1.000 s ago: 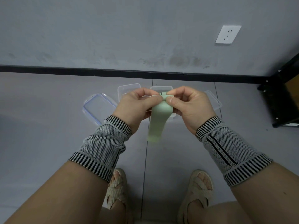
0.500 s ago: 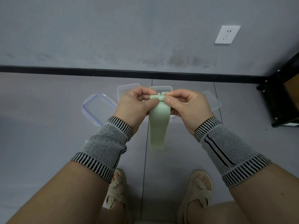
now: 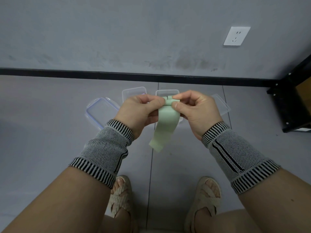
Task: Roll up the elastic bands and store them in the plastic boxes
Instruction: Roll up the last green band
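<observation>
Two hands, left [image 3: 139, 113] and right [image 3: 196, 111], pinch a green band [image 3: 165, 125] with curled fingers [image 3: 175, 104] above boxes [image 3: 134, 92] on the floor [image 3: 50, 132].

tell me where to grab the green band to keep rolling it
Best at the rolled top end of the green band, pinched from both sides as the left hand and right hand do now. The roll is narrow there, and the loose tail hangs free below.
</observation>
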The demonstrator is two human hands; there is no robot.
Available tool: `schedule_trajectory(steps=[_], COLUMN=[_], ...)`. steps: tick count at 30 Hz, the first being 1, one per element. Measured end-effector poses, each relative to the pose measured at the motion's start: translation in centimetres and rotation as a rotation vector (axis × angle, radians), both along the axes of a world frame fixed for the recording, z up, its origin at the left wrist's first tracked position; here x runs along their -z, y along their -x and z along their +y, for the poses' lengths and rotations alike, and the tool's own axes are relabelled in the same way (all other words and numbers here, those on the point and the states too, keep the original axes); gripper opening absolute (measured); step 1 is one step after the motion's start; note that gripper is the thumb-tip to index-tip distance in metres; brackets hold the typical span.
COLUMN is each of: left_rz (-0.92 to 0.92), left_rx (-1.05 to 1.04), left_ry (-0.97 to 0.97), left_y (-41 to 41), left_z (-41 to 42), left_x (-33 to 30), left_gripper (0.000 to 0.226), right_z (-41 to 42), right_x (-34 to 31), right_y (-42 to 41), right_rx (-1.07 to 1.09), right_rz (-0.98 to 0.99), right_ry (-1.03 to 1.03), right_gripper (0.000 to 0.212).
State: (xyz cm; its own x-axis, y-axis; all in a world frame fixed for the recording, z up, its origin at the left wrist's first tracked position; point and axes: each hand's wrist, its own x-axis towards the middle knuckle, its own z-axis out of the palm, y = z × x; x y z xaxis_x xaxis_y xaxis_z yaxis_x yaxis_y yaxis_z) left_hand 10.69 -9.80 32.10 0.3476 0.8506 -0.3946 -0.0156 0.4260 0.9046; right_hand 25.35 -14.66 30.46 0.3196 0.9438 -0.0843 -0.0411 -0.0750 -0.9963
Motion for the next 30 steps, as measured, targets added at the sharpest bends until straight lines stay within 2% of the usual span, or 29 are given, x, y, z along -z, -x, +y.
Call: schedule_trajectory(steps=[6,10,14,18,23,26,30], left_rz=[-0.021,0.023,0.015,0.003,0.122,0.111,0.107], left_rx=[-0.049,-0.038,-0.034,-0.055,-0.021,-0.022,-0.043], left_ry=[-0.052,-0.071,-0.093,-0.066,-0.056,-0.065,-0.133], left_y=[-0.07,-0.10,-0.07,-0.21,-0.16,-0.20,-0.22], left_z=[-0.06,-0.08,-0.11,-0.20,-0.16,-0.18,-0.15], left_x=[-0.11,-0.05,-0.11,-0.24,-0.32,-0.19,0.01], left_gripper=[0.010,0.014,0.017,0.014,0.008,0.006,0.014], right_z=[-0.01,-0.04,-0.15,-0.12,-0.07,-0.06,-0.14], right_x=[0.03,-0.01,0.08,-0.09,0.02,0.02,-0.12], right_y=[0.10,-0.30,-0.55,-0.51,-0.50,-0.36,-0.08], right_rx=[-0.024,-0.005,-0.029,-0.014,0.003,0.007,-0.017], right_rz=[0.084,0.161,0.015,0.025,0.024,-0.021,-0.022], right_ry=[0.004,0.040,0.093,0.063,0.036,0.020,0.001], right_gripper=[0.021,0.008,0.003,0.005,0.007,0.010,0.015])
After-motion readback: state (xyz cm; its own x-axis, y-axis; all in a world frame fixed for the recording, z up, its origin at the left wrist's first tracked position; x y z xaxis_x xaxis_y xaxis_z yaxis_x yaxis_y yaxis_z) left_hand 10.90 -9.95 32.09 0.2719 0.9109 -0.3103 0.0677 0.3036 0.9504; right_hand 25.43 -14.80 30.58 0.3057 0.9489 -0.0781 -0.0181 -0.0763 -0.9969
